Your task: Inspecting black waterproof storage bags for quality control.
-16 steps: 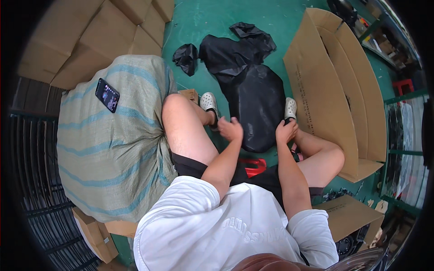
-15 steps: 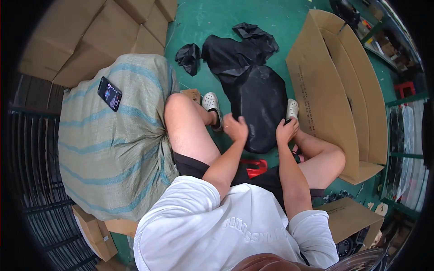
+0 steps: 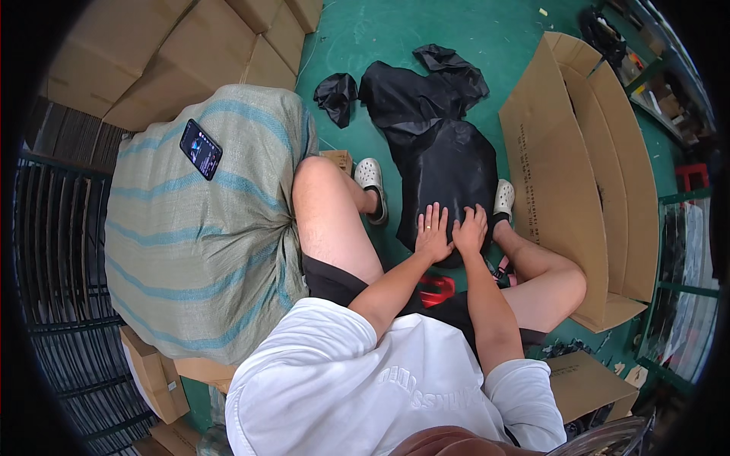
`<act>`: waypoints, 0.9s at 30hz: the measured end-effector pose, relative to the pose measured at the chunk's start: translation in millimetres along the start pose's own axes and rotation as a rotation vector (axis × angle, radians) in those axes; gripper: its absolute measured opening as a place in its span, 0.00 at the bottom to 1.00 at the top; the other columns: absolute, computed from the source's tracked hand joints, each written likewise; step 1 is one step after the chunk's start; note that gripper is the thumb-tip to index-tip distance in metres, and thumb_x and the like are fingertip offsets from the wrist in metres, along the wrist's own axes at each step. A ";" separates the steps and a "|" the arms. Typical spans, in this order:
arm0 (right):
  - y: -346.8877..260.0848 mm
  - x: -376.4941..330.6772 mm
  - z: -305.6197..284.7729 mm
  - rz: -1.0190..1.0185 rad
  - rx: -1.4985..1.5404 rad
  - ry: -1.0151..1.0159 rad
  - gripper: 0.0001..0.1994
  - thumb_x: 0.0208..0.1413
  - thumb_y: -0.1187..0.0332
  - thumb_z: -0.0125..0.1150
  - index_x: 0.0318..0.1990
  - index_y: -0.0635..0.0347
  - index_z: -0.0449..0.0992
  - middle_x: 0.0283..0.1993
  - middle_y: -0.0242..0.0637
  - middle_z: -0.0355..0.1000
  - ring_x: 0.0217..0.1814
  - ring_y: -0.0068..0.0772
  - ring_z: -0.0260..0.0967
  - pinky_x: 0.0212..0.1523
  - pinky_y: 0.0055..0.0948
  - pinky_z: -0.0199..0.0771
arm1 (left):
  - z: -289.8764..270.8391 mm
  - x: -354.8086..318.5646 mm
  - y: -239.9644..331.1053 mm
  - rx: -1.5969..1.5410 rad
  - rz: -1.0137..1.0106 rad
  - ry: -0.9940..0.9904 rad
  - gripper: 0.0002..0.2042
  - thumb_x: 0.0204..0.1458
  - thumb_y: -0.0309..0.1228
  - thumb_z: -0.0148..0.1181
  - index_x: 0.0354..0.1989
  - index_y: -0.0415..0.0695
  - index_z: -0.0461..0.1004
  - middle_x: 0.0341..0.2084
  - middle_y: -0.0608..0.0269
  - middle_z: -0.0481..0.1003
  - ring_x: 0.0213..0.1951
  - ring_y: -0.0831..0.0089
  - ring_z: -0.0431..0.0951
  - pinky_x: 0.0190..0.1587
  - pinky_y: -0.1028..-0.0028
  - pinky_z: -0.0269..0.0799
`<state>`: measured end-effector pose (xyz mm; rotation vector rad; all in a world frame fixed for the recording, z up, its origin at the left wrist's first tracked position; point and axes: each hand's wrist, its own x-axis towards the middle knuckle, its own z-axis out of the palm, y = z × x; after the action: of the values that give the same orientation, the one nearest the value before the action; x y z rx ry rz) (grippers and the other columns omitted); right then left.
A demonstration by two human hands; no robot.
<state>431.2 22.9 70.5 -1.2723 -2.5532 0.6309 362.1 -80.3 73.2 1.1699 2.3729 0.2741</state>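
Between my feet a long black plastic bag (image 3: pixel 449 167) lies on the floor, its near part filled out and rounded, its far part loose and crumpled. What is inside does not show. My left hand (image 3: pixel 434 234) rests flat on the near end of the bag with its fingers stretched out. Right beside it, my right hand (image 3: pixel 470 230) also lies on the bag, fingers extended and slightly bent. A red object (image 3: pixel 436 290), perhaps a tape dispenser, sits on the floor between my thighs, partly covered by my shorts.
A big woven sack (image 3: pixel 205 251) with blue stripes stands at my left, a phone (image 3: pixel 201 149) on top. Stacked cartons (image 3: pixel 198 53) rise behind it. An upright open carton (image 3: pixel 547 167) is on the right. A crumpled black plastic piece (image 3: pixel 336 99) lies beyond my left foot.
Both hands have come together onto the near end of the black bag; before, they were apart at its two sides. The whole view has shifted slightly.
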 end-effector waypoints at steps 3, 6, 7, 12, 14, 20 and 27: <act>-2.4 4.0 -1.5 0.001 0.008 -0.027 0.23 0.49 0.67 0.64 0.54 0.58 0.71 0.67 0.49 0.57 0.73 0.50 0.48 0.69 0.47 0.50 | 2.7 1.1 -1.4 -0.014 -0.006 -0.009 0.51 0.51 0.55 0.56 0.73 0.43 0.32 0.73 0.46 0.28 0.74 0.52 0.26 0.72 0.52 0.24; -2.5 5.3 -3.7 0.033 0.024 -0.068 0.21 0.48 0.67 0.64 0.52 0.57 0.72 0.67 0.48 0.57 0.73 0.50 0.48 0.69 0.47 0.50 | -1.2 1.2 -0.9 -0.027 -0.008 -0.050 0.51 0.52 0.56 0.55 0.74 0.43 0.32 0.73 0.46 0.27 0.74 0.52 0.25 0.72 0.52 0.23; -2.7 4.9 -3.9 0.033 0.029 -0.063 0.20 0.48 0.67 0.64 0.52 0.57 0.73 0.67 0.48 0.57 0.73 0.49 0.48 0.69 0.46 0.50 | -1.4 1.1 -1.2 -0.026 -0.007 -0.051 0.51 0.52 0.56 0.55 0.74 0.43 0.32 0.73 0.46 0.27 0.74 0.52 0.25 0.72 0.52 0.23; -1.8 4.5 -2.5 0.036 0.030 -0.057 0.20 0.48 0.68 0.64 0.51 0.57 0.73 0.68 0.47 0.56 0.73 0.49 0.48 0.69 0.46 0.50 | -1.9 2.2 -1.1 -0.036 -0.006 -0.063 0.51 0.52 0.56 0.56 0.74 0.43 0.31 0.73 0.46 0.26 0.74 0.52 0.24 0.72 0.51 0.23; -2.0 4.6 -2.6 0.033 0.022 -0.049 0.19 0.48 0.67 0.65 0.50 0.55 0.73 0.67 0.47 0.57 0.73 0.49 0.48 0.69 0.47 0.52 | -3.4 2.3 -0.7 -0.026 -0.008 -0.075 0.51 0.52 0.56 0.56 0.74 0.44 0.31 0.73 0.45 0.25 0.74 0.51 0.24 0.72 0.51 0.23; -2.9 4.4 -4.4 0.048 0.048 -0.070 0.18 0.48 0.68 0.64 0.49 0.56 0.74 0.68 0.48 0.57 0.73 0.50 0.47 0.70 0.47 0.50 | -9.1 2.1 -0.5 -0.022 -0.003 -0.119 0.52 0.51 0.56 0.57 0.74 0.45 0.30 0.73 0.45 0.24 0.73 0.51 0.23 0.72 0.51 0.23; 0.0 5.4 -1.3 0.042 0.043 -0.054 0.18 0.48 0.67 0.65 0.48 0.55 0.74 0.67 0.46 0.57 0.73 0.48 0.48 0.68 0.47 0.53 | -7.4 2.4 -1.1 -0.012 0.001 -0.116 0.52 0.51 0.56 0.58 0.74 0.45 0.30 0.72 0.45 0.23 0.73 0.50 0.22 0.71 0.50 0.22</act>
<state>428.4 27.5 71.7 -1.3156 -2.5471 0.7342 356.4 -78.8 78.4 1.1497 2.2674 0.2145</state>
